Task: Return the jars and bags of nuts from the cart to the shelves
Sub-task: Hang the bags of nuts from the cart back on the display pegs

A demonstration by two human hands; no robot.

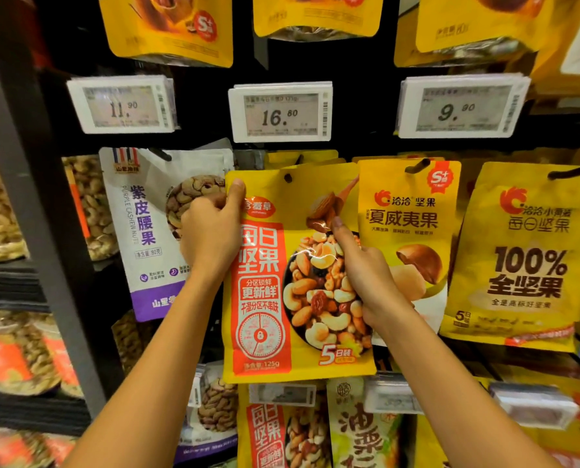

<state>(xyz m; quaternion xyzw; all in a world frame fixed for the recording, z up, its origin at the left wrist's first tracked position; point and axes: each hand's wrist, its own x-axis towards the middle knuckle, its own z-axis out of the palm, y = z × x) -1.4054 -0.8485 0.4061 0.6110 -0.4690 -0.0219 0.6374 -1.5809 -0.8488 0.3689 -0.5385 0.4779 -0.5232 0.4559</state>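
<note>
Mixed-nut bag held up to the peg wall, not yet hung, as far as I can judge.

Against the dark peg wall (366, 106), under the 16.80 price tag (280, 111), the yellow mixed-nut bag (265, 298) is upright between the cashew bag (140, 231) and the macadamia bag (413, 231). The left hand (211, 228) pinches its upper-left edge; the right hand (366, 271) holds the right edge, forefinger straight on the front. The small hang hole (287, 178) looks free of any peg — if it misses the peg, the bag could drop once released.
</note>
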